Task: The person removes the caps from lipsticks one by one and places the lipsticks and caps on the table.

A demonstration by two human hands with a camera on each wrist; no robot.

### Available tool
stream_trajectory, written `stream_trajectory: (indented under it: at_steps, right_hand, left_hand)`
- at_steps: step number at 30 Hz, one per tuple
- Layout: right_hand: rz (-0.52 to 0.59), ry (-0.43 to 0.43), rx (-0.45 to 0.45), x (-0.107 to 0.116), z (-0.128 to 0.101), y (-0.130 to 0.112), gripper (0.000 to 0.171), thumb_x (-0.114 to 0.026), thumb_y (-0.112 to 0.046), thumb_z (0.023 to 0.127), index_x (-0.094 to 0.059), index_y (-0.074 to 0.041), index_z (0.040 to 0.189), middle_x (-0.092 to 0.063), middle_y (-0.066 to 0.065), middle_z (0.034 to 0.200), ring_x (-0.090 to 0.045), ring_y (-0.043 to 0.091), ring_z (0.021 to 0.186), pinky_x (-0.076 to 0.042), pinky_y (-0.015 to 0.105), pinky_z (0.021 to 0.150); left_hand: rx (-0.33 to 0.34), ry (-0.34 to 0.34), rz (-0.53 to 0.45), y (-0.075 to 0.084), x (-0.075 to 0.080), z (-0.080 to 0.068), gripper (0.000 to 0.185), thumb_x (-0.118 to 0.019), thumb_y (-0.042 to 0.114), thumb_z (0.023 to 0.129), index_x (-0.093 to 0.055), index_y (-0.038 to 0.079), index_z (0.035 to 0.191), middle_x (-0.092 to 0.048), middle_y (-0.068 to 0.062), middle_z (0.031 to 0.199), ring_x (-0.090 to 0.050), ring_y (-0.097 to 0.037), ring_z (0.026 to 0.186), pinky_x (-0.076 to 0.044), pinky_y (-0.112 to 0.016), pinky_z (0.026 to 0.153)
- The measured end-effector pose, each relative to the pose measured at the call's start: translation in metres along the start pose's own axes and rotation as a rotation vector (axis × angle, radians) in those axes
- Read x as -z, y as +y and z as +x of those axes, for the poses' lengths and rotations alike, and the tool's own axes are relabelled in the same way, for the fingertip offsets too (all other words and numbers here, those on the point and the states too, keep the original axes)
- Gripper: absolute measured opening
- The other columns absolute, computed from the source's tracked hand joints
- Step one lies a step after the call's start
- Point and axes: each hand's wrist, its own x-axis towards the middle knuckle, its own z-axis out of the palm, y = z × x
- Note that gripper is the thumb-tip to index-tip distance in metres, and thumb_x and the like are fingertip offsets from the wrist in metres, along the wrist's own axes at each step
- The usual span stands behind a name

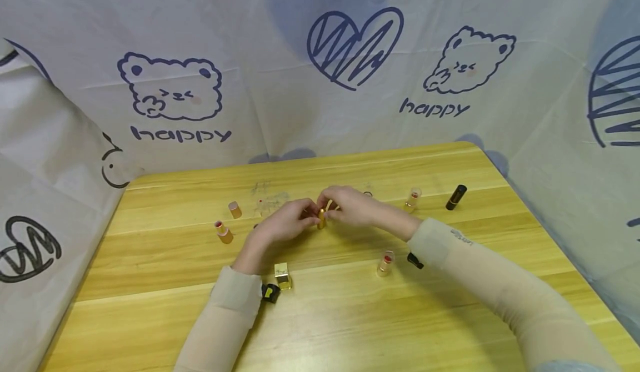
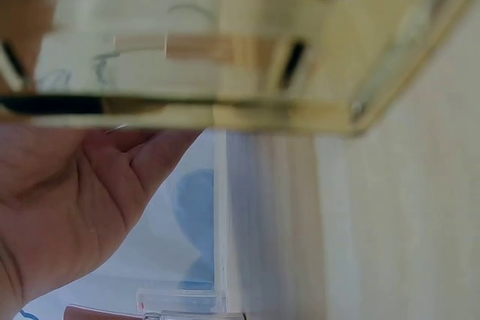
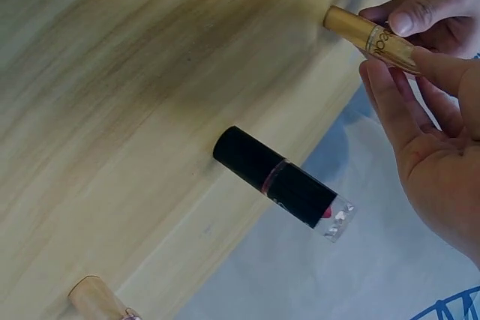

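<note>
Between my two hands a slim gold lipstick tube (image 1: pixel 321 220) stands upright, its base at or very near the tabletop. Dark lettering runs along the tube (image 3: pixel 381 41) in the right wrist view. My left hand (image 1: pixel 289 220) pinches its middle with thumb and finger. My right hand (image 1: pixel 352 206) holds its upper end between thumb and fingertips. In the left wrist view a shiny gold square case (image 2: pixel 270 73) looms close and covers part of the left hand (image 2: pixel 82 200); the tube cannot be made out there.
Near the left forearm stands the gold case (image 1: pixel 282 276). Left are an open lipstick (image 1: pixel 224 232) and a pinkish cap (image 1: pixel 234 210). Clear-topped lipsticks (image 1: pixel 385 264) (image 1: pixel 412 200) and a black tube (image 1: pixel 456 197) stand right. A black clear-topped lipstick (image 3: pixel 277 177) stands beyond the right hand.
</note>
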Motion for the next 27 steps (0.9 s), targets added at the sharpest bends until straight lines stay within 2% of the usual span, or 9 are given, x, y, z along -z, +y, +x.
stream_trajectory:
  at_steps: [6,16,23,27]
  right_hand:
    - [-0.013,0.02,-0.025,-0.002,0.0,0.001,0.019,-0.065,-0.004,0.102,-0.066,-0.001,0.121,-0.07,0.012,0.117,-0.07,0.027,0.108,-0.06,0.033,0.09]
    - [0.09,0.113,-0.06,0.002,-0.003,0.0,0.019,-0.063,-0.007,0.104,-0.064,0.0,0.122,-0.07,0.014,0.119,-0.069,0.028,0.109,-0.06,0.032,0.087]
    - [0.228,0.211,-0.077,0.0,-0.006,-0.001,0.02,-0.063,-0.009,0.105,-0.064,0.0,0.123,-0.07,0.014,0.118,-0.071,0.026,0.105,-0.061,0.031,0.085]
    - [0.319,0.258,-0.085,0.001,-0.008,-0.005,0.023,-0.062,-0.009,0.105,-0.063,0.002,0.126,-0.069,0.016,0.12,-0.071,0.028,0.106,-0.062,0.038,0.087]
  left_hand:
    - [-0.013,-0.003,-0.013,-0.001,-0.001,0.001,0.014,-0.064,0.015,0.105,-0.067,0.005,0.115,-0.072,-0.005,0.11,-0.067,-0.02,0.107,-0.055,-0.038,0.098]
    - [-0.023,0.008,-0.038,0.001,0.003,-0.002,0.018,-0.065,0.015,0.104,-0.066,0.004,0.118,-0.071,-0.005,0.11,-0.068,-0.02,0.108,-0.056,-0.037,0.098]
    - [-0.029,0.048,-0.075,0.006,0.009,-0.005,0.02,-0.066,0.015,0.104,-0.066,0.003,0.119,-0.072,-0.006,0.111,-0.068,-0.022,0.11,-0.055,-0.038,0.101]
    - [-0.045,0.08,-0.092,0.009,0.013,-0.008,0.02,-0.066,0.016,0.104,-0.066,0.002,0.119,-0.072,-0.007,0.111,-0.068,-0.023,0.109,-0.055,-0.04,0.1]
